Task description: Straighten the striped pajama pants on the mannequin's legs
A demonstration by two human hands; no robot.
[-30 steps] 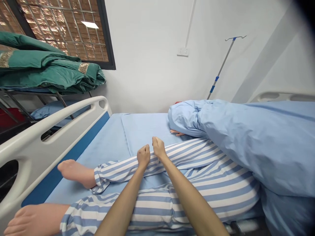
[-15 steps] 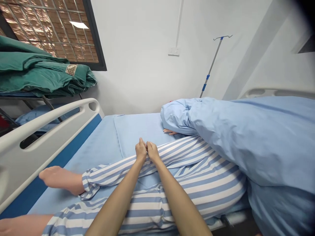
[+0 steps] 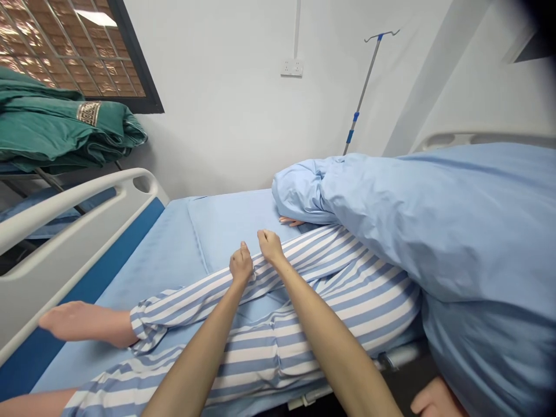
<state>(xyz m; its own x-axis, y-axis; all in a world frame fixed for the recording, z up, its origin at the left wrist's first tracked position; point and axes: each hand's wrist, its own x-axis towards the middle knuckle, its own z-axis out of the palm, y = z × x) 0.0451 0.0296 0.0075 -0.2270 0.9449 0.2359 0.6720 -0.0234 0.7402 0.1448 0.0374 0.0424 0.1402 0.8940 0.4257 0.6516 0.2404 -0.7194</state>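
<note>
My left hand (image 3: 241, 262) is closed, over the knee of the far leg in blue-and-white striped trousers (image 3: 299, 249). Something thin and pale shows beside its fingers, too small to name. To its right and slightly higher, my right hand (image 3: 270, 246) is also closed, its fingers curled out of sight. A small gap separates the two fists. Whatever they hold, if anything, is hidden. The trousers are on a lying figure, with one bare foot (image 3: 82, 321) towards the left end of the bed.
A light-blue quilt (image 3: 434, 220) covers the figure's upper body, with a hand (image 3: 292, 221) showing under its edge. Another hand (image 3: 438, 398) hangs at lower right. The bed's footboard (image 3: 87, 231) stands left, a drip stand (image 3: 362, 92) behind, green folded cloth (image 3: 56, 127) upper left.
My hands have moved apart from nearly touching: the right rose a little, the left shifted slightly left. The view has moved, and the hand at lower right now shows more.
</note>
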